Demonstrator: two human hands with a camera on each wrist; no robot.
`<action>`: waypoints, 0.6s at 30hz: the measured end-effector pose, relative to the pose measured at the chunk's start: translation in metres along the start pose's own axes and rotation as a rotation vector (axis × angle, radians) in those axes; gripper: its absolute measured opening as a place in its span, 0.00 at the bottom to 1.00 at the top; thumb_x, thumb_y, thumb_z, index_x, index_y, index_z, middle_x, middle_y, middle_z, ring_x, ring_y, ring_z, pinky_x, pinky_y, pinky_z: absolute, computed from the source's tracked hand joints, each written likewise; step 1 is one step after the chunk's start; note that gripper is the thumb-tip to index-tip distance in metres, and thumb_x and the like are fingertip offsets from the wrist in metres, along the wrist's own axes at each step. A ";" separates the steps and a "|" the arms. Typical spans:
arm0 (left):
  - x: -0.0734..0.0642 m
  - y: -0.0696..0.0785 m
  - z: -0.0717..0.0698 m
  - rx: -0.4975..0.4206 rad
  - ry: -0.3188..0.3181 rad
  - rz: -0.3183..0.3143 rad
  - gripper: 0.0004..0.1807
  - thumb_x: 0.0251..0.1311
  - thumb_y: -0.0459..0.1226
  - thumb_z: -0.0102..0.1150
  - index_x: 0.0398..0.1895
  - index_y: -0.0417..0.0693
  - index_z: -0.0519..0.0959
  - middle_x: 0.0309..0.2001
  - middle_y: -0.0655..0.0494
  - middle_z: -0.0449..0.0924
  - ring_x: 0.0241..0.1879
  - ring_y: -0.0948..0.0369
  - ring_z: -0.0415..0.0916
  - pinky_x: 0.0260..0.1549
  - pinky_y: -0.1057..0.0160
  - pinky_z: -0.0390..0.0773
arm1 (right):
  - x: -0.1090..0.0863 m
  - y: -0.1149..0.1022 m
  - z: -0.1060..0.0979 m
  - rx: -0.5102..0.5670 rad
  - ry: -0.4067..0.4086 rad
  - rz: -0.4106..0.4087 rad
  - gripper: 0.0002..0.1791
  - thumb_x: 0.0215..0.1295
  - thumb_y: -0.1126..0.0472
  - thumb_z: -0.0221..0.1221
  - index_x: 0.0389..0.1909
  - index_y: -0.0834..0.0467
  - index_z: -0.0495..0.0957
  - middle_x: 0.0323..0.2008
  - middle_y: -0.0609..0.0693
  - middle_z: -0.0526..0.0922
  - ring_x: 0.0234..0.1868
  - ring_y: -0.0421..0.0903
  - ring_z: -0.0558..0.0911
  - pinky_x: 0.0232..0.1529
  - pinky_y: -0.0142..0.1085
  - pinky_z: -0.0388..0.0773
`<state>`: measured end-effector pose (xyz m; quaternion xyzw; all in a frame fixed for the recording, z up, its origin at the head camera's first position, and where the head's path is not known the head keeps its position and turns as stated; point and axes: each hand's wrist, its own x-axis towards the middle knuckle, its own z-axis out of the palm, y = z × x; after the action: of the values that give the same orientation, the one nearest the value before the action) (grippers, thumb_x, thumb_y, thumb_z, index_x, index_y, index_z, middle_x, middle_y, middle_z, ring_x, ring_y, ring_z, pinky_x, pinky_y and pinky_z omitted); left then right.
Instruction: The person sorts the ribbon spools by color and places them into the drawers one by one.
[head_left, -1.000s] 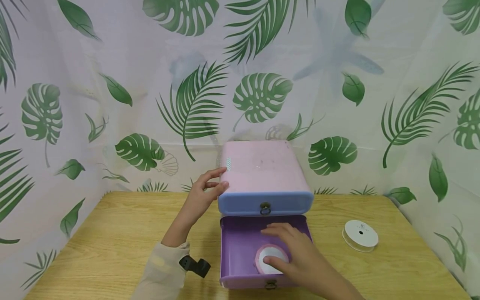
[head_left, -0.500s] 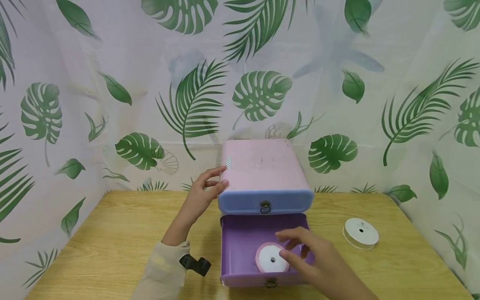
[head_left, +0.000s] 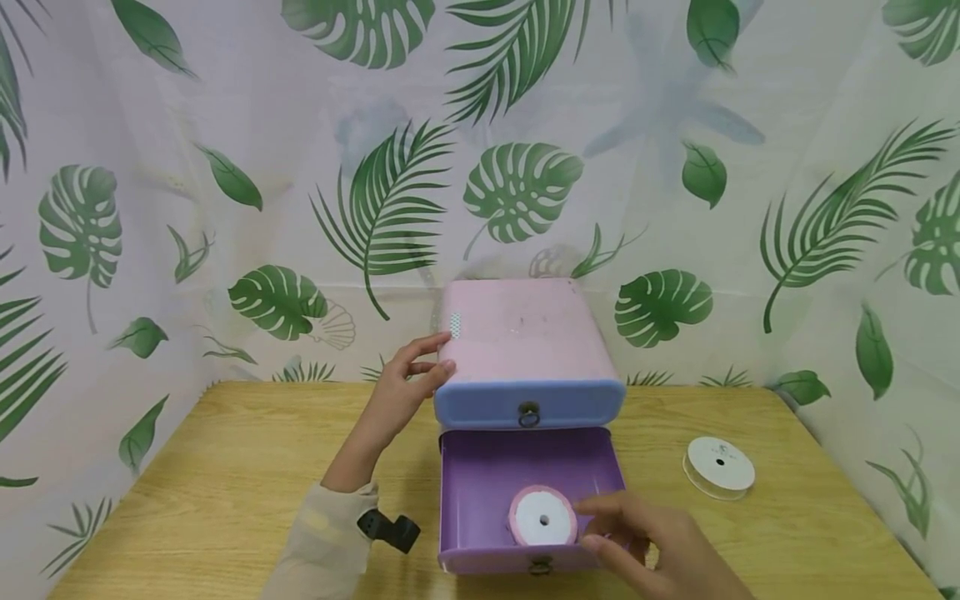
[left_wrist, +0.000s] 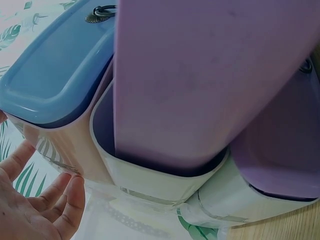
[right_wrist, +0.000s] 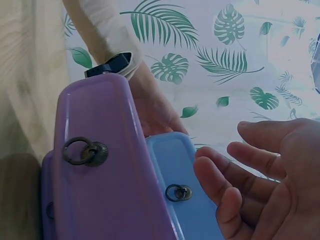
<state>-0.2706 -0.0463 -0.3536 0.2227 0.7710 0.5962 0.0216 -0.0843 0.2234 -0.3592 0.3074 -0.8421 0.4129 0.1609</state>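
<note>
A small drawer cabinet (head_left: 536,342) with a pink top and a blue top drawer (head_left: 480,406) stands on the table. Below that, a purple drawer (head_left: 480,479) is pulled out. Inside it, near the front, lies a ribbon spool (head_left: 527,518) with a white face and pink edge. My left hand (head_left: 397,400) rests its fingertips against the cabinet's upper left side. Just over the drawer's front right corner is my right hand (head_left: 663,546), fingers loosely bent, nothing held. In the right wrist view, the purple drawer's ring pull (right_wrist: 77,151) hangs from its front.
A white spool (head_left: 705,458) lies flat on the wooden table (head_left: 247,475), right of the cabinet. Another purple drawer (left_wrist: 282,145) sits lower in the cabinet, in the left wrist view. A leaf-print cloth (head_left: 300,208) hangs behind. A black band (head_left: 390,529) is at my left wrist.
My right hand has moved right and toward me, away from over the ribbon spool, which now shows fully. The left hand, drawer and both spools stay put.
</note>
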 end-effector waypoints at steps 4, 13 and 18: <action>0.000 0.000 0.000 0.002 -0.003 0.003 0.25 0.61 0.47 0.54 0.62 0.68 0.66 0.66 0.59 0.58 0.58 0.52 0.66 0.51 0.51 0.75 | -0.010 0.005 0.003 0.059 -0.100 0.087 0.14 0.60 0.69 0.57 0.47 0.56 0.75 0.25 0.44 0.81 0.22 0.24 0.72 0.19 0.24 0.71; 0.000 -0.001 0.001 0.006 0.013 0.000 0.24 0.60 0.48 0.55 0.61 0.70 0.67 0.65 0.59 0.60 0.57 0.53 0.67 0.48 0.54 0.76 | -0.030 0.028 0.020 0.051 -0.295 0.112 0.19 0.60 0.60 0.59 0.53 0.47 0.72 0.33 0.48 0.85 0.26 0.24 0.76 0.24 0.22 0.71; 0.000 0.001 0.001 0.001 0.018 0.000 0.24 0.61 0.47 0.55 0.61 0.69 0.67 0.64 0.58 0.61 0.55 0.53 0.68 0.46 0.55 0.77 | -0.037 0.038 0.027 0.095 -0.304 0.069 0.24 0.58 0.61 0.60 0.56 0.45 0.70 0.35 0.55 0.83 0.29 0.24 0.77 0.26 0.20 0.72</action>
<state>-0.2699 -0.0456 -0.3533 0.2175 0.7714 0.5979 0.0145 -0.0810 0.2338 -0.4180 0.3446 -0.8464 0.4060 0.0028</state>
